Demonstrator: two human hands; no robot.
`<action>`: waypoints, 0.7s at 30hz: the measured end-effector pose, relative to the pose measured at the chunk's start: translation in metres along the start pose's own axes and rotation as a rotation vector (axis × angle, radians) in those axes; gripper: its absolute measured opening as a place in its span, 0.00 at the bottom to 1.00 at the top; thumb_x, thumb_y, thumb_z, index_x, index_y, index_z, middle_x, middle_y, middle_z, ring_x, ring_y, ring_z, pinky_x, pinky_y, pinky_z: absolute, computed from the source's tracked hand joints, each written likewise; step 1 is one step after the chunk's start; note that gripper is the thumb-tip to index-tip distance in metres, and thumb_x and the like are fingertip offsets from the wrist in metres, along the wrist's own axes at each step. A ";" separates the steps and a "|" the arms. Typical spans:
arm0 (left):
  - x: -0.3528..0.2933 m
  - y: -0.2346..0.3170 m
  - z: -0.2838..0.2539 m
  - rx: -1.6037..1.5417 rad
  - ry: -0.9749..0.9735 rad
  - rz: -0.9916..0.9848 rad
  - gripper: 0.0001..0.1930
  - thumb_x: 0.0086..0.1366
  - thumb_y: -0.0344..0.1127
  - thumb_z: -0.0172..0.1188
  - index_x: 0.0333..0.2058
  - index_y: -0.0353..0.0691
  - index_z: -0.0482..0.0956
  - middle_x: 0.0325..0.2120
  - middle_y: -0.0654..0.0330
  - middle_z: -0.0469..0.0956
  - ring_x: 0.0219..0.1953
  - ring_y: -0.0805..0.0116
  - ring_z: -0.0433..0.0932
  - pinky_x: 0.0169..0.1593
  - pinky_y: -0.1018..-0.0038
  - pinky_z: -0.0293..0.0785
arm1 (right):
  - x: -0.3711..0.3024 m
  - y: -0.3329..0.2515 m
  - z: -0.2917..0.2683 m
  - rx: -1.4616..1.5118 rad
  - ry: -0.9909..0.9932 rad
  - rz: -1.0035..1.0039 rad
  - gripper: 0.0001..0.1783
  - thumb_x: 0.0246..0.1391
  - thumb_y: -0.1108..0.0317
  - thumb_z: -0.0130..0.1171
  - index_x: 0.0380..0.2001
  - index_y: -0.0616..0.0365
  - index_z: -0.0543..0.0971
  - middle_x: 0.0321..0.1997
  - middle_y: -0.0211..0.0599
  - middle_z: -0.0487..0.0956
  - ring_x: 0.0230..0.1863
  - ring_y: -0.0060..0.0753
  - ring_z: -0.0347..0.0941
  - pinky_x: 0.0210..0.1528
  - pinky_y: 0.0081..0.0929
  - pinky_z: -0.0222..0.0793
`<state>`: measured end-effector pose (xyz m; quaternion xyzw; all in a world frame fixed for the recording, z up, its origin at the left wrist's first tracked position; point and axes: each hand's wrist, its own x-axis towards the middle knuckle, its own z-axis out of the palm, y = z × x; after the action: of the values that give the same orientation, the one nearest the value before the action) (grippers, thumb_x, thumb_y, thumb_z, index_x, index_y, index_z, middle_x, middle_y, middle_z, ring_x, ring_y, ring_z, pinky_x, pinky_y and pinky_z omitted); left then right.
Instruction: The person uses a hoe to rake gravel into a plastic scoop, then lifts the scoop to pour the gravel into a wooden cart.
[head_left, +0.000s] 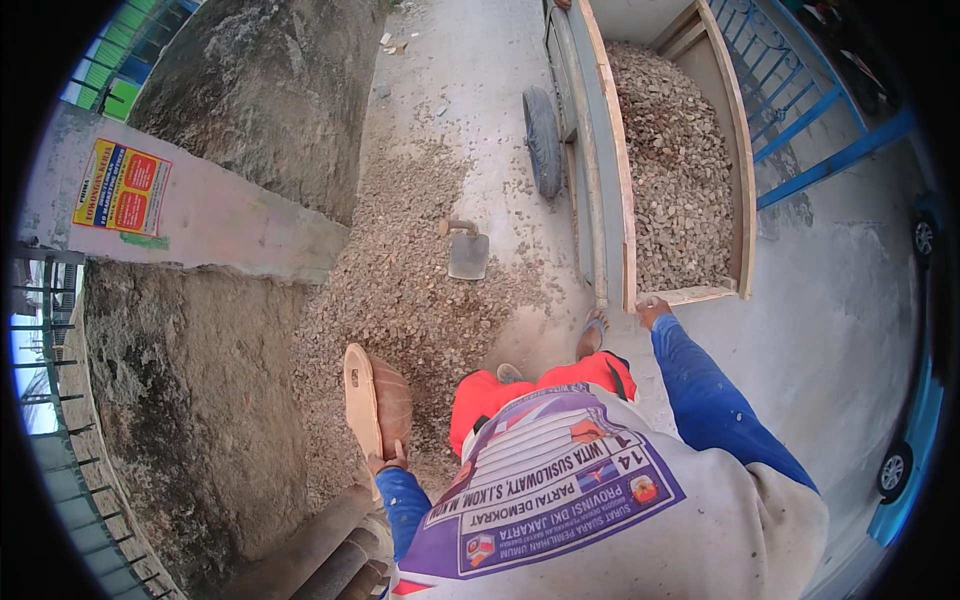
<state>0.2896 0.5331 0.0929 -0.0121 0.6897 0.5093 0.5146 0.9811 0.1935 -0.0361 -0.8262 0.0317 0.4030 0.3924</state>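
Here, my two hands are well apart. My left hand is closed around the lower end of a tan and brown, round-ended curved piece, its material unclear to me, held upright over the near part of a loose heap of grey-brown gravel. My right hand touches the near left corner of a long wooden-edged box on a cart; whether its fingers grip the edge or just rest there, I cannot tell. Inside the box lies a load of broken brownish stones, and a black rubber wheel stands along its left side. Ahead of me, a hoe with a flat grey metal blade lies on the heap, between a rough, dark rock face and the cart.
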 end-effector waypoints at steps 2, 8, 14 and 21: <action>-0.001 -0.018 0.024 -0.127 0.116 -0.755 0.24 0.62 0.48 0.53 0.56 0.52 0.73 0.57 0.52 0.67 0.57 0.38 0.64 0.43 0.53 0.82 | 0.039 0.030 -0.057 -0.044 0.193 -0.056 0.11 0.56 0.64 0.63 0.33 0.58 0.74 0.21 0.31 0.73 0.19 0.24 0.68 0.19 0.26 0.65; 0.068 -0.028 0.022 0.153 -0.103 -0.308 0.22 0.64 0.47 0.51 0.55 0.49 0.74 0.53 0.57 0.71 0.55 0.46 0.67 0.46 0.50 0.80 | 0.040 0.062 -0.052 0.320 0.157 0.110 0.08 0.57 0.68 0.61 0.35 0.53 0.71 0.18 0.30 0.69 0.16 0.29 0.65 0.16 0.36 0.61; 0.107 0.009 0.037 0.380 -0.330 -0.153 0.19 0.64 0.44 0.49 0.51 0.47 0.76 0.49 0.59 0.74 0.52 0.52 0.71 0.48 0.54 0.80 | -0.101 0.076 0.038 0.263 0.030 0.307 0.11 0.57 0.68 0.64 0.32 0.54 0.69 0.18 0.32 0.69 0.16 0.29 0.66 0.15 0.36 0.63; 0.081 -0.012 0.079 0.092 -0.132 -0.364 0.19 0.64 0.43 0.48 0.50 0.45 0.77 0.52 0.60 0.74 0.55 0.57 0.71 0.51 0.53 0.78 | -0.130 0.121 -0.022 -0.047 0.015 0.470 0.18 0.58 0.60 0.62 0.44 0.60 0.74 0.31 0.41 0.78 0.26 0.40 0.78 0.23 0.40 0.76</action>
<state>0.3130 0.6247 0.0297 -0.0796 0.6634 0.3756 0.6423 0.8629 0.0607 -0.0138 -0.8079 0.2168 0.4778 0.2683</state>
